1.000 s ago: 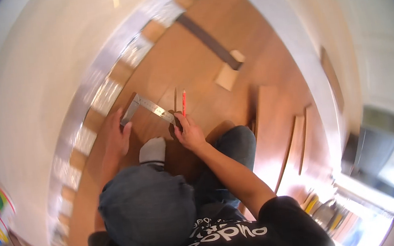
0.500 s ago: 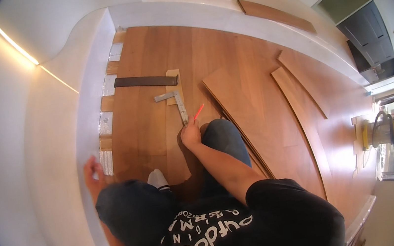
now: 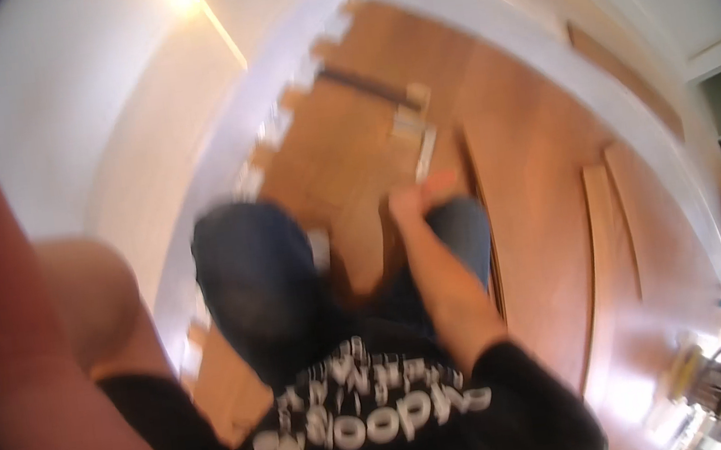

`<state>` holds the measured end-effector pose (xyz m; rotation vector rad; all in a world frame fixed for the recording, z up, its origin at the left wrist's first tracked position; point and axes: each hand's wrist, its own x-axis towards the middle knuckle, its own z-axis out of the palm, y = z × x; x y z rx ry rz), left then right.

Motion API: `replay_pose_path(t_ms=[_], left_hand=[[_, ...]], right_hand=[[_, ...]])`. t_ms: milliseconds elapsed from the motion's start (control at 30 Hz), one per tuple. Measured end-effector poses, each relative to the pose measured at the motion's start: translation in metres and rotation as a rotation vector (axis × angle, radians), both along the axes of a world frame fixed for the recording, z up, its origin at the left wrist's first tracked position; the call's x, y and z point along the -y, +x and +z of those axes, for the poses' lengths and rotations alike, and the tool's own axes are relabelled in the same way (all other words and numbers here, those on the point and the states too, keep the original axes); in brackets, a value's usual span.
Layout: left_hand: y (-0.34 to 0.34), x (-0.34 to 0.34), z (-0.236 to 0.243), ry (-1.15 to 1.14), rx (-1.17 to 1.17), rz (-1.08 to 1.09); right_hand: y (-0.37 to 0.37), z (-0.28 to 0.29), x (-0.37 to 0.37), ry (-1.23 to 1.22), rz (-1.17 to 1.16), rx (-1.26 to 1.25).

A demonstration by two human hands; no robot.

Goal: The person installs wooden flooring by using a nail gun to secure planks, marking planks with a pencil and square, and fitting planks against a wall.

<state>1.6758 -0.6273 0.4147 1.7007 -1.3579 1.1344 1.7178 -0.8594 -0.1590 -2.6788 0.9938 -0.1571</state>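
Blur softens the whole view. My right hand (image 3: 407, 204) is closed low over the floor, in front of my right knee, with a red pencil (image 3: 439, 181) sticking out of it. A metal try square (image 3: 427, 152) lies just beyond that hand; whether they touch is smeared. The square's short arm rests by a small pale wood piece (image 3: 418, 97), and a dark flat strip (image 3: 368, 87) reaches from there toward the left wall. My left arm is bent and raised, filling the left edge very close up; its hand cannot be made out.
Wood-look flooring (image 3: 324, 152) ends in a stepped edge along the white left wall (image 3: 218, 144). Loose planks (image 3: 599, 221) lie to the right, and another plank (image 3: 624, 81) is by the far wall. A yellow and black machine (image 3: 709, 384) stands at the lower right.
My left hand has risen from beside the left wall, and its arm now looms at the left edge. The view has turned, shifting the floor items right. My right hand still holds the pencil.
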Motion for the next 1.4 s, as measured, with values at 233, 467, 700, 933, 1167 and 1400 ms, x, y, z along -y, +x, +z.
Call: replay_pose_path(t_ms=[233,467,700,933,1167,1400], left_hand=[[-0.01,0.014,0.057,0.03,0.125,-0.062],[0.017,0.008,0.039,0.082,0.145,-0.16],[0.107,-0.052,-0.019,-0.082,0.129,-0.167],[0.285,-0.094,-0.276,-0.396,-0.825,0.372],[0.353,-0.082,-0.589,-0.047,-1.352,0.713],[0.42,-0.076,-0.631,0.012,-1.488,0.603]], right_hand=[[-0.008,-0.019,-0.061,0.267,0.34,0.022],[-0.026,0.004,-0.064,0.414,0.625,0.277],[-0.026,0.057,-0.067,0.522,0.596,0.15],[0.081,0.1,-0.01,0.398,0.664,0.063],[0.258,0.076,-0.007,0.019,0.933,-0.103],[0.347,0.032,-0.053,0.054,1.089,-0.184]])
